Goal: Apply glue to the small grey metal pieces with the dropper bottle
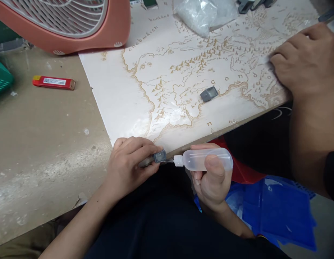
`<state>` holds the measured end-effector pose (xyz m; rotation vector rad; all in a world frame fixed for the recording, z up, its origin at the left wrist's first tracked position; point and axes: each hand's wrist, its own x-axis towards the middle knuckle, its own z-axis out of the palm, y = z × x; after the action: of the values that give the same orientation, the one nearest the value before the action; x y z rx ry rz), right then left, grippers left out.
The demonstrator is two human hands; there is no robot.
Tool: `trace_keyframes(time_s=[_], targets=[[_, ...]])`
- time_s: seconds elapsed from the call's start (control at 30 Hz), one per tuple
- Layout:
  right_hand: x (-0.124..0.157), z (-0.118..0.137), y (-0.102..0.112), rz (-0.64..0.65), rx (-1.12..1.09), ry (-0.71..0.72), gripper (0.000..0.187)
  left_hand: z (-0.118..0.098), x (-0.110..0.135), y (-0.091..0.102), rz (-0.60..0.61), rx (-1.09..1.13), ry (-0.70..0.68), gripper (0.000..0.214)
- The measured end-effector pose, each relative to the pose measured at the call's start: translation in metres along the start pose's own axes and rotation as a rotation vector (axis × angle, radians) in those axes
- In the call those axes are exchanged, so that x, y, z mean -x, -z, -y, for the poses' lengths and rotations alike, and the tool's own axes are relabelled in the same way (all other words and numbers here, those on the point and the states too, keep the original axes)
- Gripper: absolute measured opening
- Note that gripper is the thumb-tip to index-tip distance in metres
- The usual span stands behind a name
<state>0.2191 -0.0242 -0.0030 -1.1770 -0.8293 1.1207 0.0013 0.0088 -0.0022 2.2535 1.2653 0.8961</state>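
My left hand point(127, 163) pinches a small grey plastic part point(159, 156) at the near edge of the table. My right hand point(211, 181) is wrapped round a clear squeeze bottle point(203, 159) held sideways. The bottle's thin nozzle touches the grey part. A second grey part point(209, 94) of the same kind lies on the white map sheet point(120, 86), further in and to the right.
Another person's hand point(307, 59) and forearm rest on the map sheet's right side. A pink fan point(75, 25) stands at the back left. A red lighter point(53, 82) lies on the bare table point(34, 144). A clear plastic bag point(204, 14) lies at the back. Blue plastic point(277, 208) sits below right.
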Motion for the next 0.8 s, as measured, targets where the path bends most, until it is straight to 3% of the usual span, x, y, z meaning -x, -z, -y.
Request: trace_keyframes(time_s=[0.17,0.3,0.43,0.63,0.8], targets=[[0.002,-0.005,-0.001,-0.035,-0.017,-0.064,0.027,-0.001,-0.001,0.0,-0.004,-0.006,0.002,0.025],[0.001,-0.011,0.001,0.013,-0.013,-0.062,0.031,-0.003,-0.001,0.001,0.018,-0.015,0.021,0.023],[-0.008,0.0,0.004,0.059,0.108,-0.06,0.035,-0.002,0.0,0.001,0.019,-0.011,0.022,0.022],[-0.02,0.034,0.007,0.074,0.381,0.144,0.022,-0.002,0.0,0.001,0.034,-0.012,0.011,0.025],[-0.013,0.029,0.011,0.076,0.399,0.262,0.019,-0.001,-0.001,-0.001,0.0,-0.046,0.022,0.03]])
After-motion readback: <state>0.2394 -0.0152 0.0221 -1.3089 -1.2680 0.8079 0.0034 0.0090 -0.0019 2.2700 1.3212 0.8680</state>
